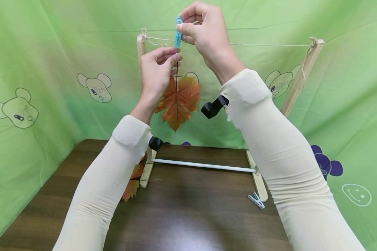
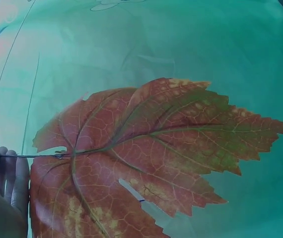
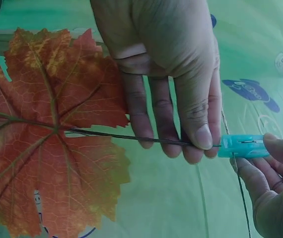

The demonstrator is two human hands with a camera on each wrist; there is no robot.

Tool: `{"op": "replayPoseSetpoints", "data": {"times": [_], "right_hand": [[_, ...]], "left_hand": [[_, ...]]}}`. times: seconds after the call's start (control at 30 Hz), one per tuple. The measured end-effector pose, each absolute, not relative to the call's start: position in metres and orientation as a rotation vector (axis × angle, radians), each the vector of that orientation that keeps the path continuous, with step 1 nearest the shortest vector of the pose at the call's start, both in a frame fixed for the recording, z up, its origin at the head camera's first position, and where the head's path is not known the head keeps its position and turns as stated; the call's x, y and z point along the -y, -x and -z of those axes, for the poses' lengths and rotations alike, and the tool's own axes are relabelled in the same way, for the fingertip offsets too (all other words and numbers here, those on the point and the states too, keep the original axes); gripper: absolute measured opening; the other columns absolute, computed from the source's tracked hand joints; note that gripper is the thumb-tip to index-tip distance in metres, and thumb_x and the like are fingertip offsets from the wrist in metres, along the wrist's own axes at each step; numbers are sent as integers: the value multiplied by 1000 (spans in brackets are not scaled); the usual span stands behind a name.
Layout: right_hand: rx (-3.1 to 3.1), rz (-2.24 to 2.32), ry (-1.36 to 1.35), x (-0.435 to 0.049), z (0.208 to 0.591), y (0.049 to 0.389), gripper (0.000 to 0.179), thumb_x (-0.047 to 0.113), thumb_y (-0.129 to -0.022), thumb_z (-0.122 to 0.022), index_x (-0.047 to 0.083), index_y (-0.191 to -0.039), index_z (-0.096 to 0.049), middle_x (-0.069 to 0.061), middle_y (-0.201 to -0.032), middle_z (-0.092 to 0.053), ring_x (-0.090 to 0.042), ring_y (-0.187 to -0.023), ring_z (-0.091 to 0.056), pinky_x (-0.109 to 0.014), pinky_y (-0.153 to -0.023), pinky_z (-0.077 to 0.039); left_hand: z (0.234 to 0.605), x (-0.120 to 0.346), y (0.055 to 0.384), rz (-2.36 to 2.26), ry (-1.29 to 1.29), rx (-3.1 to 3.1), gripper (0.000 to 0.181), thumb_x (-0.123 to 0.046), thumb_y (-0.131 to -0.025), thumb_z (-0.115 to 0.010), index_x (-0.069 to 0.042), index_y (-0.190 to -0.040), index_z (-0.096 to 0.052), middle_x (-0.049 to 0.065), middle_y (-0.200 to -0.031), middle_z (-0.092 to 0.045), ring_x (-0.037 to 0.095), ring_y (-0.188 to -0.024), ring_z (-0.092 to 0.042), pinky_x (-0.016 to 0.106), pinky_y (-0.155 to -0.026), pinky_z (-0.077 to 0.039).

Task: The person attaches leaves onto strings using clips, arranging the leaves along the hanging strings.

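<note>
An orange-red maple leaf [image 1: 177,101] hangs by its thin dark stem below the twine [image 1: 270,44]. My left hand [image 1: 157,69] pinches that stem near its top, between thumb and fingers. Just above, my right hand [image 1: 208,35] pinches a light blue clothespin [image 1: 178,33], which stands upright across the twine. In the right wrist view the clothespin [image 3: 243,146] meets the stem's end close to the left fingertips [image 3: 202,138]; whether its jaws grip the stem is hard to tell. The left wrist view shows the leaf [image 2: 146,144] large, with the left hand [image 2: 7,186] at the edge.
Wooden posts [image 1: 296,82] carry the twine at both ends, and a white rod [image 1: 204,164] joins their feet. On the brown table [image 1: 188,209] a grey-white clothespin [image 1: 256,200] lies near the right foot. More leaves [image 1: 132,186] lie by the left foot, partly behind the left sleeve.
</note>
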State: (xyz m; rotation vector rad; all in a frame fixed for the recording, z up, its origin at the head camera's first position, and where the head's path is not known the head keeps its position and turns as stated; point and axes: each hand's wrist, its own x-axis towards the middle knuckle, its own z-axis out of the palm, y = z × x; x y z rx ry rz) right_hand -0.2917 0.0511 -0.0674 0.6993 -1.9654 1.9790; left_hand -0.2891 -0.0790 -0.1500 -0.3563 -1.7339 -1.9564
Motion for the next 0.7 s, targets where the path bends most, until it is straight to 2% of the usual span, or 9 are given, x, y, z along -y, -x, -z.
{"op": "replayPoseSetpoints", "data": {"times": [0.3,0.7], "right_hand": [[1983,-1980,-690,-52,68,292,14,-10,-93,-71,4,-88,-69,-5,-87,-59,-13,-82,-62,-29,-88,-62],[2002,-1996,-666,-53,67,293,14,-9,-93,-72,4,-88,-70,-6,-87,-60,-15,-83,-63,-29,-87,-62]], "left_hand": [[148,78,290,1967,353,1715,14,-3,-97,-72,4,-109,-77,5,-89,-78,14,-75,-71,22,-68,-60],[148,79,289,2009,353,1672,16,-2,-95,-74,6,-109,-75,5,-86,-77,17,-77,-72,26,-72,-63]]}}
